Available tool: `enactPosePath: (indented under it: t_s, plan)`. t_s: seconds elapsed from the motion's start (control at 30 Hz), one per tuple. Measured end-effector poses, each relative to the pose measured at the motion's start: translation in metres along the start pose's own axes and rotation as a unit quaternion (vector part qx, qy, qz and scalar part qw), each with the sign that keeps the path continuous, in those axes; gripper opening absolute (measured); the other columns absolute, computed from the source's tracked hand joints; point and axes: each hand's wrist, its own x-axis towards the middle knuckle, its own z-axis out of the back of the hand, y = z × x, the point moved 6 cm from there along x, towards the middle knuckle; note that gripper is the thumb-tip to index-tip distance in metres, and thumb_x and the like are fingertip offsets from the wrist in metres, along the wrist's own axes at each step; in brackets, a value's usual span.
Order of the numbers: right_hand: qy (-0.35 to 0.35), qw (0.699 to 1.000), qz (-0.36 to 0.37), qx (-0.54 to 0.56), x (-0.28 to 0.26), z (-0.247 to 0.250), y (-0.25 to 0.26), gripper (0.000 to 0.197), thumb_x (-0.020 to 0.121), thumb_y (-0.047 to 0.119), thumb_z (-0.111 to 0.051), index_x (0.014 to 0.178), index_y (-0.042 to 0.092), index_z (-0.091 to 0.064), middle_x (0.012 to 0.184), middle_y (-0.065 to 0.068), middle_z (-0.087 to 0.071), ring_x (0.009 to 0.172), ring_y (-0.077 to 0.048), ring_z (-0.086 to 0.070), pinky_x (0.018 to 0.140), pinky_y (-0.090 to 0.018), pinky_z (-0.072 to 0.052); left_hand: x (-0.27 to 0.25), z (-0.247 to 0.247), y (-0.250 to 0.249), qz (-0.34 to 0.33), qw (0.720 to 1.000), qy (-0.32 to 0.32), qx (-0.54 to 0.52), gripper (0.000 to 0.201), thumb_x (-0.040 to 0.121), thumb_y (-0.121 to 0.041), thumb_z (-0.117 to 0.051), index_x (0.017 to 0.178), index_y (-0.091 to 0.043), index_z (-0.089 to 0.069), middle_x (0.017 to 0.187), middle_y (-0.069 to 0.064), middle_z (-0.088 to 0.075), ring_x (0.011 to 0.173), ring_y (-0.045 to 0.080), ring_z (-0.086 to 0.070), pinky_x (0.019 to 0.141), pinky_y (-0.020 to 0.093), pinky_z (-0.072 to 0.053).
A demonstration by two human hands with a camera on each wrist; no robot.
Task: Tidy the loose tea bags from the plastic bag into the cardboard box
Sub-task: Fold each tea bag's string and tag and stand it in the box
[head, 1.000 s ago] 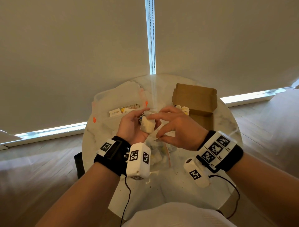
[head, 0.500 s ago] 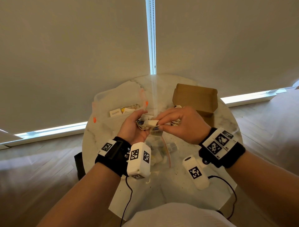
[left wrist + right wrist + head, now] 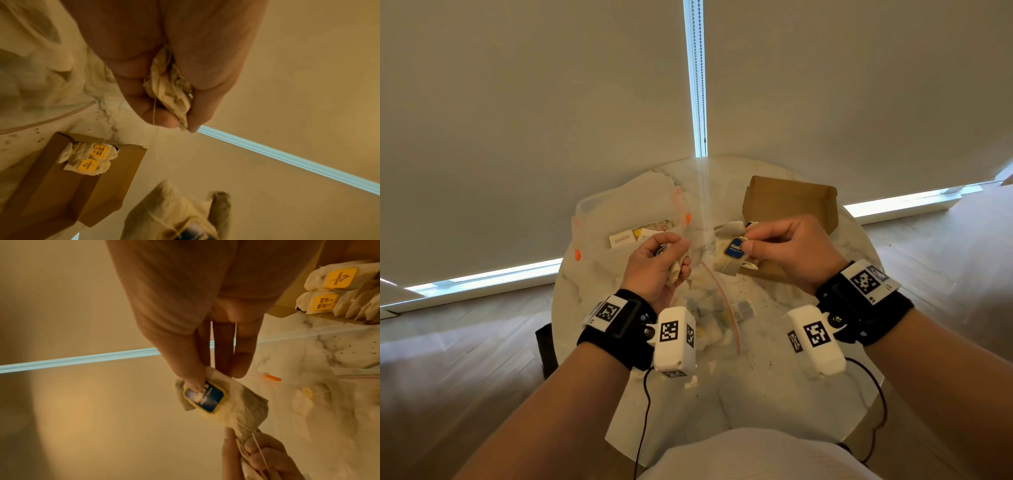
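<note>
Nearest, on the marble table (image 3: pixel 774 394): a clear plastic bag (image 3: pixel 717 308) with a red zip strip, loose tea bags inside, dark crumbs scattered beside it. Above that, left hand (image 3: pixel 657 267) curled round a crumpled bundle of tea bags (image 3: pixel 170 91), a thread hanging from it. Right hand (image 3: pixel 787 253) raised apart, thumb and fingers pinching 1 tea bag (image 3: pixel 228 405) with a blue tag, above the near edge of the cardboard box (image 3: pixel 791 202). Beyond, box open, lid up, tea bags with 2 yellow tags (image 3: pixel 96 160) packed inside. Further left, a second clear bag (image 3: pixel 626 212) with orange clips. Farthest, closed window blinds (image 3: pixel 534 120).
</note>
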Motion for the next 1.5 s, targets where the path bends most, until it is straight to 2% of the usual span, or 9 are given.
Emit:
enactPosePath:
  t_s: [0.13,0.4,0.5,0.6,0.73,0.87,0.97,1.2,1.5]
  plan:
    - [-0.025,0.999,-0.013,0.047,0.002,0.010,-0.005,0.012,0.066,0.019,-0.076,0.078,0.018,-0.079,0.096,-0.014,-0.075,0.099,-0.044,-0.066,0.088,-0.051,-0.055,0.004,0.011,-0.001,0.004,0.999,-0.033,-0.027,0.016,0.087,0.000,-0.068,0.084,-0.014,-0.060,0.068,0.005,-0.058,0.055,0.016,-0.054,0.051,0.023,-0.049]
    - [-0.066,0.997,-0.015,0.036,0.008,0.026,-0.003,0.019,0.067,0.026,-0.077,0.085,0.017,-0.077,0.097,-0.012,-0.075,0.098,-0.040,-0.068,0.085,-0.047,-0.057,0.007,0.023,0.000,-0.016,0.998,-0.049,0.036,0.016,0.086,-0.001,-0.071,0.082,-0.015,-0.063,0.069,0.005,-0.058,0.057,0.018,-0.050,0.055,0.025,-0.048]
    - [-0.067,0.998,-0.014,-0.007,0.009,0.027,-0.001,0.007,0.079,0.012,-0.075,0.085,0.016,-0.076,0.092,-0.006,-0.077,0.090,-0.028,-0.072,0.077,-0.035,-0.059,0.006,0.023,0.001,-0.022,0.995,-0.046,0.087,0.014,0.084,-0.001,-0.073,0.082,-0.013,-0.065,0.070,0.005,-0.056,0.058,0.018,-0.049,0.051,0.025,-0.044]
    - [-0.048,0.998,-0.018,-0.025,0.008,0.019,-0.001,0.008,0.079,0.006,-0.075,0.086,0.011,-0.075,0.088,-0.003,-0.077,0.082,-0.019,-0.072,0.068,-0.026,-0.057,0.003,0.011,-0.010,-0.095,0.974,-0.021,0.205,0.012,0.080,-0.007,-0.079,0.079,-0.017,-0.073,0.071,0.000,-0.062,0.056,0.018,-0.050,0.049,0.026,-0.044]
    - [-0.017,0.998,-0.016,-0.050,0.007,0.007,0.002,0.009,0.079,0.006,-0.076,0.087,0.011,-0.076,0.088,-0.010,-0.076,0.086,-0.037,-0.069,0.074,-0.035,-0.060,-0.005,-0.017,-0.030,-0.211,0.920,0.061,0.325,0.019,0.081,-0.013,-0.080,0.096,-0.024,-0.076,0.082,-0.004,-0.066,0.052,0.010,-0.052,0.048,0.025,-0.047]
    - [0.026,0.995,-0.007,-0.092,0.007,-0.001,0.005,0.009,0.080,0.009,-0.076,0.088,0.014,-0.077,0.090,-0.011,-0.076,0.091,-0.040,-0.068,0.081,-0.045,-0.059,-0.004,-0.031,-0.025,-0.097,0.949,0.091,0.285,0.006,0.087,-0.024,-0.073,0.090,-0.020,-0.076,0.071,-0.003,-0.062,0.052,0.011,-0.050,0.045,0.021,-0.041]
    - [0.064,0.986,0.011,-0.155,0.009,-0.005,0.008,0.009,0.080,0.010,-0.077,0.089,0.012,-0.078,0.088,-0.005,-0.076,0.084,-0.028,-0.071,0.078,-0.035,-0.058,-0.006,-0.036,-0.015,0.004,0.963,0.137,0.230,0.024,0.081,-0.035,-0.069,0.083,-0.012,-0.076,0.064,0.006,-0.056,0.047,0.013,-0.043,0.041,0.020,-0.034]
    - [0.175,0.952,0.030,-0.248,0.006,-0.021,0.007,0.010,0.079,0.009,-0.079,0.088,0.014,-0.079,0.086,0.003,-0.076,0.081,-0.010,-0.071,0.079,-0.023,-0.056,-0.010,-0.035,-0.013,0.004,0.931,0.217,0.294,0.030,0.071,-0.027,-0.077,0.099,-0.017,-0.075,0.070,0.004,-0.058,0.051,0.009,-0.044,0.044,0.020,-0.035]
    - [0.057,0.988,0.022,-0.143,0.008,-0.015,-0.002,0.012,0.081,0.007,-0.076,0.092,0.006,-0.077,0.088,-0.004,-0.076,0.081,-0.014,-0.072,0.073,-0.025,-0.057,0.000,-0.025,-0.020,-0.011,0.994,0.058,0.090,0.026,0.082,-0.017,-0.073,0.104,-0.005,-0.064,0.076,0.002,-0.062,0.049,0.014,-0.048,0.042,0.019,-0.039]
